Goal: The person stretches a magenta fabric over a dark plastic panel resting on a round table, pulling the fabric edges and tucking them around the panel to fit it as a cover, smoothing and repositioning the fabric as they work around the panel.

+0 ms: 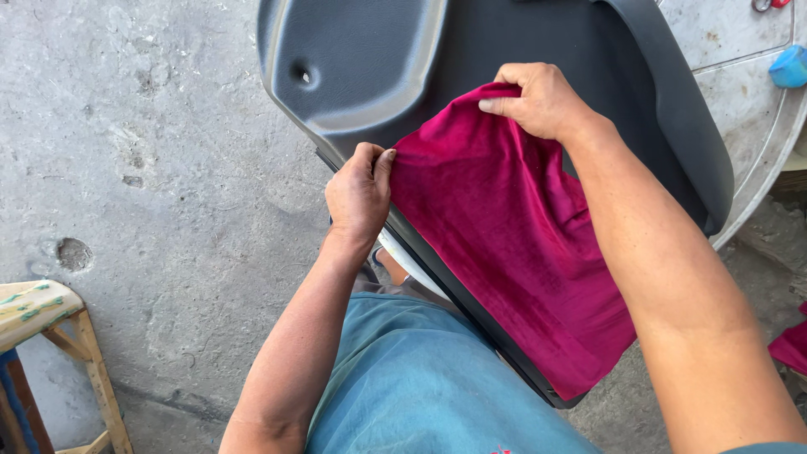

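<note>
Closest to the camera is the person's blue-green cotton shirt (420, 387), filling the bottom of the view, with both bare forearms rising from it. Just beyond, the lower edge of a large dark grey moulded plastic car door panel (538, 42) leans against the person's front, tilted, its long edge running down toward the lower right. Draped over that panel is the deep crimson velvety cloth (504, 244), spread across the panel's middle and hanging past its near edge. The left hand (360, 195) is at the cloth's left corner, fingers (384, 165) pinched together on the fabric right at the panel's edge. Further up, the right hand (542, 101) has the cloth's top edge bunched, fingers (498, 105) clamped on a fold of it and lifting it slightly off the panel. Above the left hand, the panel's paler grey recessed pocket with a small hole (361, 59) lies uncovered. Off to the lower left stands a wooden stool with a worn padded seat (50, 336) on the rough grey concrete floor (151, 168), well apart from the work. At the far upper right, a pale round metal surface (748, 76) carries a small blue cylindrical object (790, 65); what it is cannot be told.
</note>
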Motion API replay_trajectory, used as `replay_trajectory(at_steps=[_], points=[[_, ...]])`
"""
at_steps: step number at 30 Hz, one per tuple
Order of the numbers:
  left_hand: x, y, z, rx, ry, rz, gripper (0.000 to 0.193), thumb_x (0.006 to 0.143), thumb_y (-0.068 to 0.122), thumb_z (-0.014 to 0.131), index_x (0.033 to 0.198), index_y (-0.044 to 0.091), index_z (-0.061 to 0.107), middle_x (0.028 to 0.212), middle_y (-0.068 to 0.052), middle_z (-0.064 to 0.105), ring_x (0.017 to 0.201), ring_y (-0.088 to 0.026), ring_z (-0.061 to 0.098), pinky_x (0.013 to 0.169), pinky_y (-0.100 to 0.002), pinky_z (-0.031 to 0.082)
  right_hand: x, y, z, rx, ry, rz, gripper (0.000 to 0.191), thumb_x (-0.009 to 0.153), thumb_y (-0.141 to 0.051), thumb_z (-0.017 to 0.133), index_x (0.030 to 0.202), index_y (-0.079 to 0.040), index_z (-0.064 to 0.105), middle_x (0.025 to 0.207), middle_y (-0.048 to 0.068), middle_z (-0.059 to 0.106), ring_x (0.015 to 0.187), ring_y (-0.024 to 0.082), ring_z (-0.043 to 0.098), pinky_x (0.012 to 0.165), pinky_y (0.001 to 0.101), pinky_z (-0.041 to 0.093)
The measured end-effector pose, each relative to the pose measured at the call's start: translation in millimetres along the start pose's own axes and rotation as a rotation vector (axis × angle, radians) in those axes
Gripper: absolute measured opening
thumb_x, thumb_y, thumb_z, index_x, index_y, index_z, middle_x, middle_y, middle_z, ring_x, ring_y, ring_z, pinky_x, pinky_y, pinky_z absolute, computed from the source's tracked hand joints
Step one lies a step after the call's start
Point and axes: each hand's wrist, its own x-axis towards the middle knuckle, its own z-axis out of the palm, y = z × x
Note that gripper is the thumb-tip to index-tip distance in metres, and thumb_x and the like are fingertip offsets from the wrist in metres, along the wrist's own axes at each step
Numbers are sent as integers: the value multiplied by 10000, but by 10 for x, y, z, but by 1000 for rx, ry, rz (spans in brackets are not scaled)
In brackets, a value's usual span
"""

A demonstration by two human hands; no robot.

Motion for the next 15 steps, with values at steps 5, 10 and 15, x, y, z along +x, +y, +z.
replay_trajectory(at_steps=[5, 10, 15], points=[[25, -8, 7, 84, 29, 41, 217, 1026, 306, 635, 973, 95, 643, 840, -97, 732, 756, -335, 708, 658, -454, 530, 126, 107, 163, 49, 77, -20, 217, 939, -246, 800, 967, -47, 720, 869, 70, 738, 802, 154, 693, 746, 337, 567], [-16, -31, -19, 87, 160, 170, 157, 1037, 240, 640, 1062, 85, 647, 995, -114, 682, 894, -311, 687, 752, -440, 540, 175, 180, 292, -4, 165, -12, 259, 961, -290, 782, 970, -42, 708, 859, 112, 735, 795, 221, 707, 734, 385, 563], [-432, 111, 226, 111, -28, 574, 286, 1020, 157, 621, 1286, 51, 624, 1273, -139, 617, 1260, -342, 575, 1074, -468, 475, 225, 203, 338, -52, 231, -25, 305, 981, -323, 765, 953, -26, 702, 850, 150, 729, 798, 295, 709, 734, 428, 559]])
